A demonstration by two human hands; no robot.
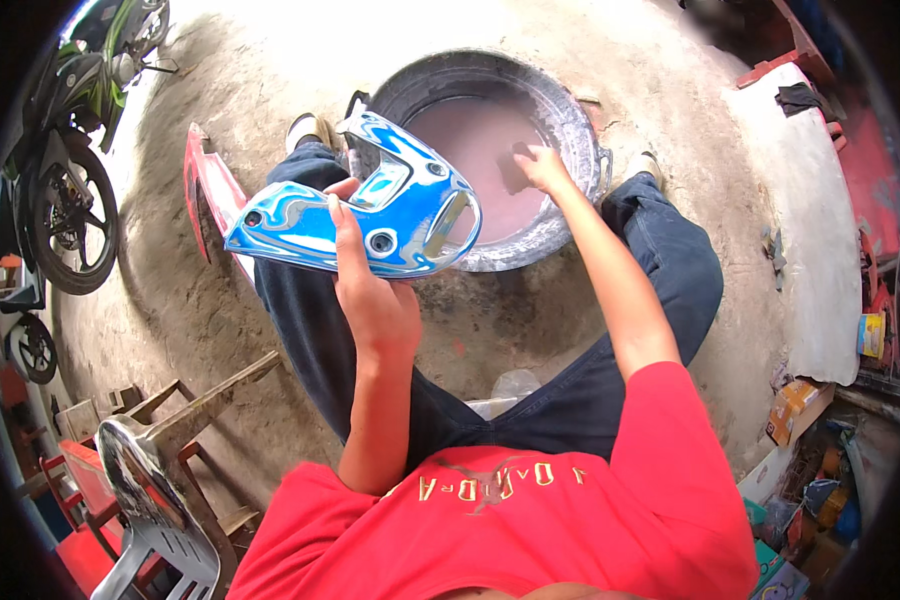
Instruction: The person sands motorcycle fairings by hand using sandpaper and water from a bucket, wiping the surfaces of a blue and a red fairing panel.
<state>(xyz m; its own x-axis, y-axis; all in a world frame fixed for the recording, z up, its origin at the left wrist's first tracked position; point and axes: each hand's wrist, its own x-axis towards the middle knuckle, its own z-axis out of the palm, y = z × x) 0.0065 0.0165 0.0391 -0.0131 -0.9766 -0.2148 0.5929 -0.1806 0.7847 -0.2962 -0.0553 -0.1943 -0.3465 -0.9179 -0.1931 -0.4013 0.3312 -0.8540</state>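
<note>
My left hand (379, 307) grips a blue, white and grey plastic motorcycle fairing panel (412, 202) by its lower edge, with the thumb on its face. The panel has several screw holes and an oval cut-out at its right end. It is held over my left thigh and the near left rim of a round black tub (521, 259). Cloudy pinkish water (465, 142) fills the tub's bottom. Over that water, my right hand (544, 169) pinches a small dark sheet (514, 171), which looks like wet sandpaper.
A red and white panel (214, 180) leans beside my left leg. Motorcycles (79, 210) stand at the far left. A worn plastic chair (165, 510) is at lower left. To the right are a white sheet-covered surface (817, 262), a cardboard box (795, 409) and piled clutter (817, 495).
</note>
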